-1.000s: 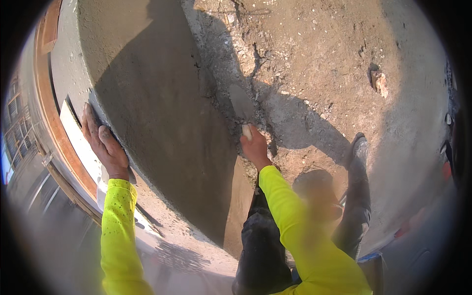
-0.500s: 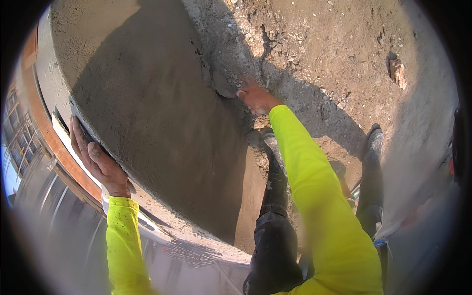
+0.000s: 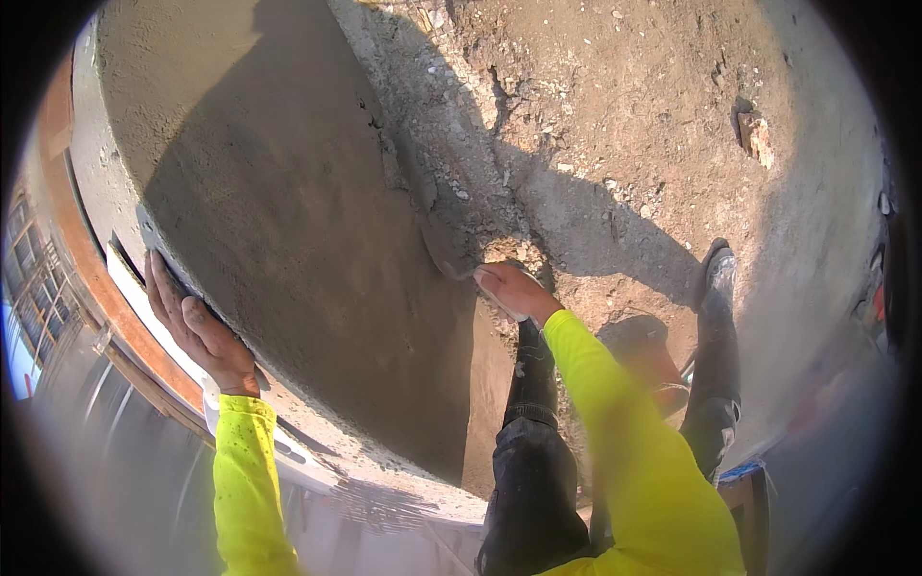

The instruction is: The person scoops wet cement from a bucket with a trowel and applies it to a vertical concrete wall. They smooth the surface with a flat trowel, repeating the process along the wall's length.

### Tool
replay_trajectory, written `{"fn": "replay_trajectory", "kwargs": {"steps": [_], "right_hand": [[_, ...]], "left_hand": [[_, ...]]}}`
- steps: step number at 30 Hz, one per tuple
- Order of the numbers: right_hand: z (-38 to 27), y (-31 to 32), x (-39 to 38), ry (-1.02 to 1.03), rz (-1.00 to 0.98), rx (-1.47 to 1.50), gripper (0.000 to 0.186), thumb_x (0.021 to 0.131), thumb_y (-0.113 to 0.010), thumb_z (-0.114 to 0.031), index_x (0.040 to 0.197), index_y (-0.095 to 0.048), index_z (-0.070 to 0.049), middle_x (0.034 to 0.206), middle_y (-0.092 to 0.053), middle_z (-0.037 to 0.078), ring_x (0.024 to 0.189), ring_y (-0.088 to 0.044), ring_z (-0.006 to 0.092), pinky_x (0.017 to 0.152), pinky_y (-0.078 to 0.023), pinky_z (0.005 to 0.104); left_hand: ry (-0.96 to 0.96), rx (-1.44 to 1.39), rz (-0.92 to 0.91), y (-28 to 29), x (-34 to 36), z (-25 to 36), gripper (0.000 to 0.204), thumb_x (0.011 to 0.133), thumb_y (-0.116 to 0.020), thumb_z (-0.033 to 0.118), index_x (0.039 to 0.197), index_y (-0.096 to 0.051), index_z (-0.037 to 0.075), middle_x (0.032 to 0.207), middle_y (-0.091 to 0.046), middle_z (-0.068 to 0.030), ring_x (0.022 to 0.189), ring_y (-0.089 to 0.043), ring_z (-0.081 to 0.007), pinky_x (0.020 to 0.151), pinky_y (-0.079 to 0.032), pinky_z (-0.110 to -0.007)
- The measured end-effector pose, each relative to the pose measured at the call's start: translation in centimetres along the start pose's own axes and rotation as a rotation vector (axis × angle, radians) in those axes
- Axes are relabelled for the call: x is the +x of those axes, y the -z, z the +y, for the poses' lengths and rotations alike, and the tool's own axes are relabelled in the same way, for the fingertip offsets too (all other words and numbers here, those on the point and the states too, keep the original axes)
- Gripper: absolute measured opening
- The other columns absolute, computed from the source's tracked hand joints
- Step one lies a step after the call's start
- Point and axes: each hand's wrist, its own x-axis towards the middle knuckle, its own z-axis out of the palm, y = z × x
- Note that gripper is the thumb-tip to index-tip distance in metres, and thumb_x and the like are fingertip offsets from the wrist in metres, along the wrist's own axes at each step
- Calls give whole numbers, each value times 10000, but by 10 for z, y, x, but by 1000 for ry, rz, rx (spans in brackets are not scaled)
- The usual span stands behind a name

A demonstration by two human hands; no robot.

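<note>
My right hand [image 3: 519, 291] is closed around the handle of a trowel [image 3: 445, 248]. The trowel's grey blade lies against the lower edge of a smooth plastered wall face [image 3: 317, 250], where it meets the rubble ground. On the left, my left hand [image 3: 200, 331] rests with fingers stretched along the wall's pale top edge [image 3: 106, 134]. A white strip [image 3: 134, 278] runs beside that hand, on its outer side. The trowel's handle is mostly hidden inside my fist.
Rough ground with loose stones [image 3: 615, 106] spreads right of the wall, with a broken chunk [image 3: 757, 137] lying on it. My dark boots [image 3: 718, 278] stand on the near right. Orange-brown boarding [image 3: 115, 288] curves outside the wall at left.
My right hand has drawn the trowel nearer to me along the wall's lower edge. My left hand stays at the same place on the top edge.
</note>
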Motion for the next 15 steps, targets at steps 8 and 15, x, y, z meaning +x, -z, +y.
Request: {"fn": "replay_trajectory", "kwargs": {"steps": [8,15], "right_hand": [[-104,8,66,171,289,-107,426,1017,-461,-361,1307,-498,-51,774,-627,139,512,-590,203,456,-491,365],[-38,5,25,-62,256,-115,490,1017,-466,-389,1339,-509,-22,832,-640,120,557,-602,209,556,-510,357]], "left_hand": [[-29,-20,45,-12,21,3,739,968,-162,612,1483,-418,149,1505,-386,-148,1401,-370,-307,1134,-334,-518],[-38,-20,69,6,22,-6,717,988,-205,556,1465,-439,74,1495,-415,-157,1414,-353,-310,1166,-273,-479]]}}
